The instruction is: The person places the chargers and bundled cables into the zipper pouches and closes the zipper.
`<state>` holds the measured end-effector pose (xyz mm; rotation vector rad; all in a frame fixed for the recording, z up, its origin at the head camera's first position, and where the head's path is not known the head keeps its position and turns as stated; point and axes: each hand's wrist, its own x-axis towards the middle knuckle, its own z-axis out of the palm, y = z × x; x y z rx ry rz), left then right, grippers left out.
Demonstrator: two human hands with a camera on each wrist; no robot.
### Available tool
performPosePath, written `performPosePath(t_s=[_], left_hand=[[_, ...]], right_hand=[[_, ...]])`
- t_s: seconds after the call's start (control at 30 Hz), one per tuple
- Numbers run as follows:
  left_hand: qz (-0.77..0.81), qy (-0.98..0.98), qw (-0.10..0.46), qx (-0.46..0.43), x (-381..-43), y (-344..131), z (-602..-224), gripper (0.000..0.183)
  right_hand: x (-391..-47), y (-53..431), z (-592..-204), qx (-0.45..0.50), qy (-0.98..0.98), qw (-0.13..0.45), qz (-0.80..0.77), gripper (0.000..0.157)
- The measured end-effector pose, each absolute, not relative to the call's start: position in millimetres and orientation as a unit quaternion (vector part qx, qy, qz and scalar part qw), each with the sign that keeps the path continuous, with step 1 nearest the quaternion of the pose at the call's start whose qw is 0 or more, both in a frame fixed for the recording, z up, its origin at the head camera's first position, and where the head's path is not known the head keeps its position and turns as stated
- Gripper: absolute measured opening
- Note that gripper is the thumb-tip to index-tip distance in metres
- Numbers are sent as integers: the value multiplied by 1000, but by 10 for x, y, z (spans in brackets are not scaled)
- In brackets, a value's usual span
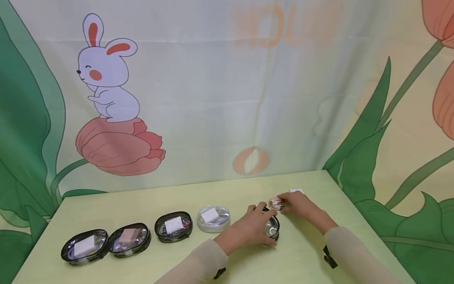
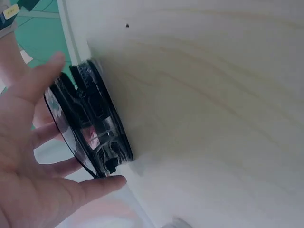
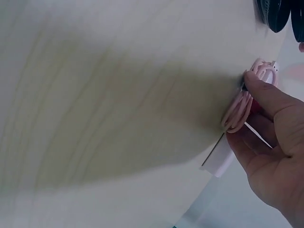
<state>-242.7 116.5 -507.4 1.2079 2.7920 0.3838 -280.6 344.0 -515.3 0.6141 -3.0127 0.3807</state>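
My left hand (image 1: 248, 228) spans a black-edged oval case (image 1: 272, 228) with a clear top, thumb on the near side and fingers on the far side. The left wrist view shows the case's zipped side (image 2: 97, 118) between the thumb and fingers, with something pink inside. Just beyond the case, my right hand (image 1: 299, 205) pinches a coiled pink cable (image 3: 240, 107) between thumb and fingers. A white box (image 1: 296, 191) lies behind the right hand, partly hidden by it; in the right wrist view its edge (image 3: 219, 159) shows below the cable.
Left of my hands stand several more oval cases in a row: a white-edged one (image 1: 213, 219), then black-edged ones (image 1: 173, 227), (image 1: 129, 240) and another (image 1: 85, 247), each with a small box and other things inside. A printed curtain (image 1: 198, 98) hangs behind the pale table (image 1: 312, 252).
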Motion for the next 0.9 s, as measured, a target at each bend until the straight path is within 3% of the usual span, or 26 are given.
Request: performPosePath(t_s=[0.37, 0.53, 0.7, 0.9], left_hand=[[149, 900, 48, 406, -2447, 1151, -5057, 76], [149, 901, 40, 406, -2423, 1161, -5051, 79], [156, 902, 41, 400, -2405, 1156, -5040, 81], [161, 905, 41, 392, -2404, 1156, -5056, 83]], right_hand=[[-2907, 3450, -5006, 173, -979, -33, 103, 23], [-2891, 3442, -5050, 178, -981, -32, 75, 34], [-2867, 3441, -5087, 195, -979, 0, 64, 17], [-2917, 3396, -4990, 175, -980, -33, 94, 20]])
